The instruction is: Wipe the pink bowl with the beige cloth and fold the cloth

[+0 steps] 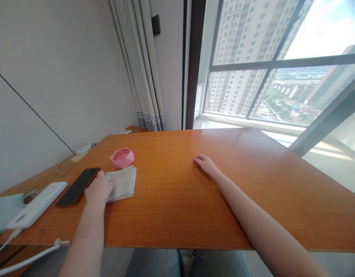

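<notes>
My left hand [99, 187] is at the left of the table, between a dark phone [77, 187] and a folded pale cloth [122, 182]. Its fingers are closed. A small pale, rounded thing [108, 177] shows at the fingertips, over the cloth's edge, too little of it visible to name. Just behind the cloth sits a pink, angular-rimmed bowl [122, 158]. My right hand [204, 162] rests on the tabletop right of the middle, its fingers curled in, with no object seen in it.
The orange-brown wooden table [171, 215] spans the view. At the left lie a white power bank [39, 204] with a cable, a white cord [36, 257] at the front edge, and a power strip [83, 149] by the wall. A curtain [140, 65] and a window [269, 65] stand behind.
</notes>
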Demonstrator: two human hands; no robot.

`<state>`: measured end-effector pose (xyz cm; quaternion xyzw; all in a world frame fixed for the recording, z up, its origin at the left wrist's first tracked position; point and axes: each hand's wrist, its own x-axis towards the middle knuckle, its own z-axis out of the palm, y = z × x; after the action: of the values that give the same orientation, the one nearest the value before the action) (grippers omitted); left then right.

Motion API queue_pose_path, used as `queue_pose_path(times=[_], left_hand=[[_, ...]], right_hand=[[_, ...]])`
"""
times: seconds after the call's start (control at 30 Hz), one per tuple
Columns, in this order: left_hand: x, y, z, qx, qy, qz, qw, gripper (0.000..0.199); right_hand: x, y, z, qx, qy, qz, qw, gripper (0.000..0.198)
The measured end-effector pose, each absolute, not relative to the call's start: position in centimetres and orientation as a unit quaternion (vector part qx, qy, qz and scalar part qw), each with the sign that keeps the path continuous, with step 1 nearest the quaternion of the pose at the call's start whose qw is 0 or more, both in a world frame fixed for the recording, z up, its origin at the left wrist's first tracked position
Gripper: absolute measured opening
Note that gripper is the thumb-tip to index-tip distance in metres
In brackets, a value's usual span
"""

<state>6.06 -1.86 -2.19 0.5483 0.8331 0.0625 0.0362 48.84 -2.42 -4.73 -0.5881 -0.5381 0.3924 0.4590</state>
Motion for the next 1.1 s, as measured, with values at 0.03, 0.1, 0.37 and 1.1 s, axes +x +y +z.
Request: queue_pose_path(times=[0.03, 0.1, 0.37, 1.1], left_hand=[[6.0, -2.0, -2.1, 0.547, 0.834, 0.068, 0.026, 0.053], [6.0, -2.1, -1.9, 0.548, 0.833, 0.079, 0.009, 0.058], [14.1, -2.4, -1.1, 0.76, 0.627, 0.169, -0.027, 0.047], [34.5, 3.6, -6.0, 0.765, 0.383, 0.389, 0.341, 0.017]], right_hand=[[48.9, -2.4, -4.8, -0.587, -0.539, 0.393, 0.459, 0.01], [48.9, -2.3, -5.0, -0.586, -0.54, 0.393, 0.458, 0.01], [48.8, -1.6, -5.6, -0.589, -0.548, 0.38, 0.455, 0.008], [43.6, 0.3, -6.1, -0.674, -0.523, 0.197, 0.483, 0.028]])
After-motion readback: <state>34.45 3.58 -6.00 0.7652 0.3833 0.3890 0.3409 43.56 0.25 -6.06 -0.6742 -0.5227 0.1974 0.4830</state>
